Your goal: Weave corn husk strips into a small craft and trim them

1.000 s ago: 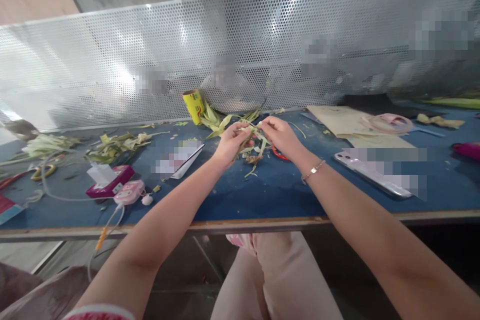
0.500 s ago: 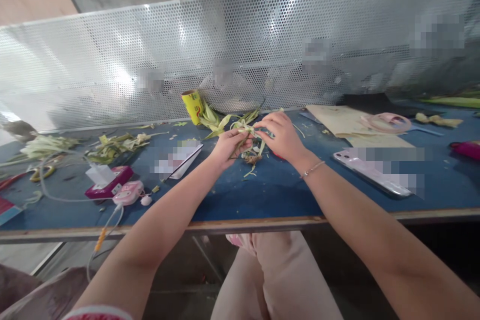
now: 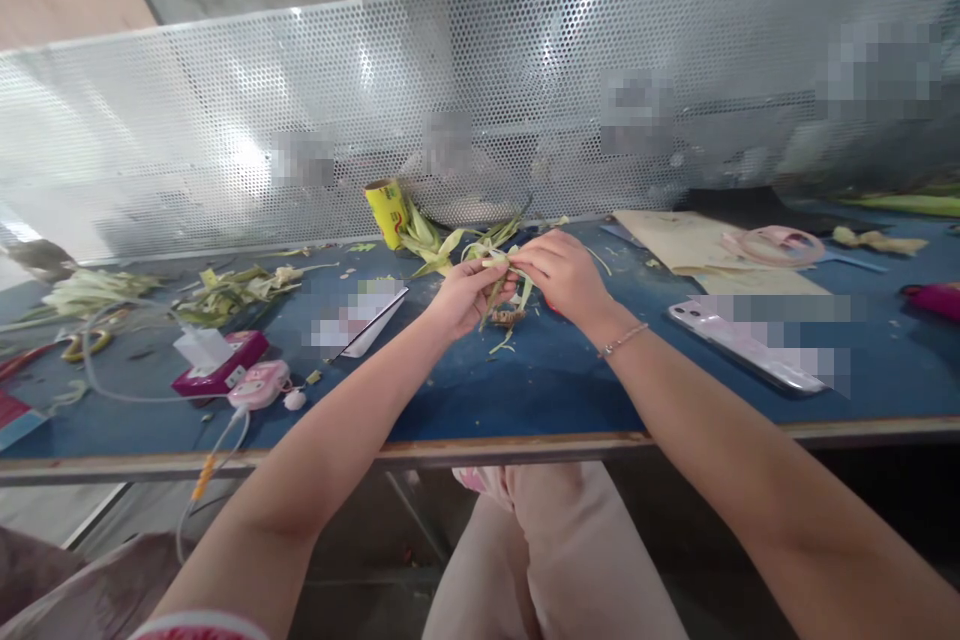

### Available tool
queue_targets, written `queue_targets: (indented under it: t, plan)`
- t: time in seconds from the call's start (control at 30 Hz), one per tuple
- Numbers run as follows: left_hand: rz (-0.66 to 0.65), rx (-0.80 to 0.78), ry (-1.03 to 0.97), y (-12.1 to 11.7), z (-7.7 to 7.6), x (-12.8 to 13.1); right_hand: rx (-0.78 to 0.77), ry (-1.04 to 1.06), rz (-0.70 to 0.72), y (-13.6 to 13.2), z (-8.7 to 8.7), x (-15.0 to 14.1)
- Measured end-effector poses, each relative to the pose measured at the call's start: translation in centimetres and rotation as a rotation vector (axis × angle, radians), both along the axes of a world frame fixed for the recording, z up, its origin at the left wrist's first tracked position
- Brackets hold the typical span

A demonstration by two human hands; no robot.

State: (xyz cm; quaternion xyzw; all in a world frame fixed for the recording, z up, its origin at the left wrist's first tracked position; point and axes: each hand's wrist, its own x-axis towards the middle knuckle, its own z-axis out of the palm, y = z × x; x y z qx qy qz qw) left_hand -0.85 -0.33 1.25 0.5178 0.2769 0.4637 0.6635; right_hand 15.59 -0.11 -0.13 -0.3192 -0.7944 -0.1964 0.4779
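Both of my hands meet over the middle of the blue table [image 3: 480,400]. My left hand [image 3: 471,295] is closed on pale green corn husk strips [image 3: 493,265], whose ends hang below the fingers. From the other side my right hand [image 3: 559,270] pinches the same strips, its fingertips close to the left thumb. Beneath them lies a small brown bit of plant scrap [image 3: 508,318]. Just behind is a heap of green husk leaves [image 3: 429,245], beside a tilted yellow can-like tube [image 3: 386,213].
Loose husks [image 3: 232,295], a phone on a stand [image 3: 371,315], a magenta power block [image 3: 217,370] and a pink charger [image 3: 259,385] with cables lie left. At right are another phone [image 3: 742,345] and beige paper [image 3: 667,240]. A perforated metal screen [image 3: 495,70] borders the back.
My right hand's raised fingers have come down and closed in on the husk strips, nearer the left thumb. The left hand has barely moved.
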Motion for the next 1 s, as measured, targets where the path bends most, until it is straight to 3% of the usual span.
queue_targets:
  t: [0.37, 0.8, 0.9, 1.0]
  plan:
    - [-0.016, -0.041, -0.039, -0.13, -0.35, 0.34, 0.041, -0.039, 0.036, 0.15, -0.23, 0.03]
    - [-0.016, -0.071, -0.037, -0.16, -0.28, 0.33, -0.123, -0.014, 0.097, -0.12, -0.16, -0.02]
    - [0.013, -0.056, -0.040, -0.05, -0.28, 0.27, -0.183, 0.091, 0.155, -0.04, -0.12, -0.30]
    - [0.052, 0.005, -0.066, 0.13, -0.39, 0.25, -0.298, 0.344, 0.181, 0.24, -0.21, -0.81]
